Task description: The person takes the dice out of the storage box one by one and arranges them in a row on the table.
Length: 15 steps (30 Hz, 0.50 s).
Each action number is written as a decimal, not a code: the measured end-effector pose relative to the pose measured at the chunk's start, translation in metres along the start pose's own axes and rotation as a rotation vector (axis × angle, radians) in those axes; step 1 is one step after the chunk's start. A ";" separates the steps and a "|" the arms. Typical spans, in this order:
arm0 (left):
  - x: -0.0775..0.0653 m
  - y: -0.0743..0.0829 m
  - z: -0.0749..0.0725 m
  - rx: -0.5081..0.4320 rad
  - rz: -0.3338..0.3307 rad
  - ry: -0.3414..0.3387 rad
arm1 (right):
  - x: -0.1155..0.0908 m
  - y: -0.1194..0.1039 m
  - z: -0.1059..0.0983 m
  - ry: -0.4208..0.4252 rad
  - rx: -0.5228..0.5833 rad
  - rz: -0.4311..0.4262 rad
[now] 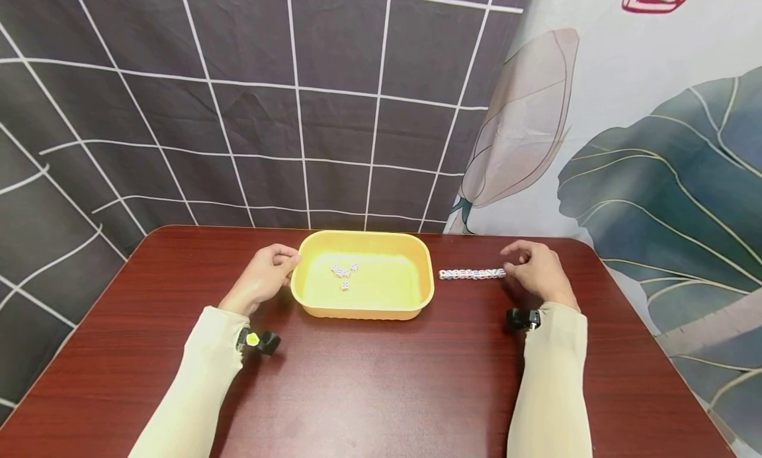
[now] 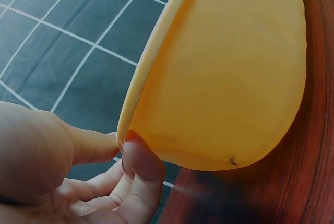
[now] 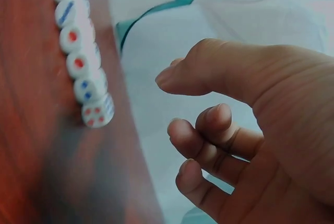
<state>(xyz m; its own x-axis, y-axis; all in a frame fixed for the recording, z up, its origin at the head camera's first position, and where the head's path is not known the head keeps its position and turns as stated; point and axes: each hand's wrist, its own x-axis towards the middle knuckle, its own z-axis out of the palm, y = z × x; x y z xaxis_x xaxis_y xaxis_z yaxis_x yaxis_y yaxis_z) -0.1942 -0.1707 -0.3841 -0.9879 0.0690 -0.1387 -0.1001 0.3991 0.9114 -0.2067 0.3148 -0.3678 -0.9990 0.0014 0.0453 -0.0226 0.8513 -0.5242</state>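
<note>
Bracing the yellow tray (image 1: 425, 273) with the left hand (image 1: 262, 277): thumb and fingertip (image 2: 141, 156) touch the tray's left rim, the other fingers loosely curled below it in the left wrist view. Tray sits mid-table on the dark red table (image 1: 369, 392), three or four dice (image 1: 344, 273) lying on its floor near the back left.

Right hand (image 1: 536, 270) is at the right end of the row of dice (image 1: 472, 273), which lies on the table just right of the tray, apart from it. Right wrist view: fingers (image 3: 209, 130) curled and apart, thumb extended above them, nothing between them; end die (image 3: 97, 110) is close but not touched.

Judgement: dice look to be going from row into tray one at a time; this is the reach-for-next-die step, most of the row not yet moved.

Next move calls for a thumb-and-forefinger pinch on the end die only, lifting without disturbing its neighbour since the dice sit touching, then a carry left over the tray rim. Left hand should hold the tray steady
</note>
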 end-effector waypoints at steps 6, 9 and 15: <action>0.001 -0.002 -0.001 0.004 -0.008 0.000 | 0.002 -0.017 -0.002 0.041 -0.008 -0.064; 0.002 -0.002 -0.001 0.008 -0.011 0.002 | 0.003 -0.024 -0.001 0.058 0.002 -0.100; 0.001 -0.003 -0.002 0.012 -0.014 0.001 | 0.005 -0.040 0.002 0.070 0.036 -0.150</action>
<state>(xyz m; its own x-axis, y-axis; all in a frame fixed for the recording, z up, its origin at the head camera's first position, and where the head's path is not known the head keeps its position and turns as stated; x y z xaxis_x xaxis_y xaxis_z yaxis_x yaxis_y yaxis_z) -0.1955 -0.1732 -0.3863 -0.9866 0.0628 -0.1506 -0.1120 0.4106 0.9049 -0.2114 0.2801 -0.3484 -0.9791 -0.0868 0.1841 -0.1742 0.8251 -0.5374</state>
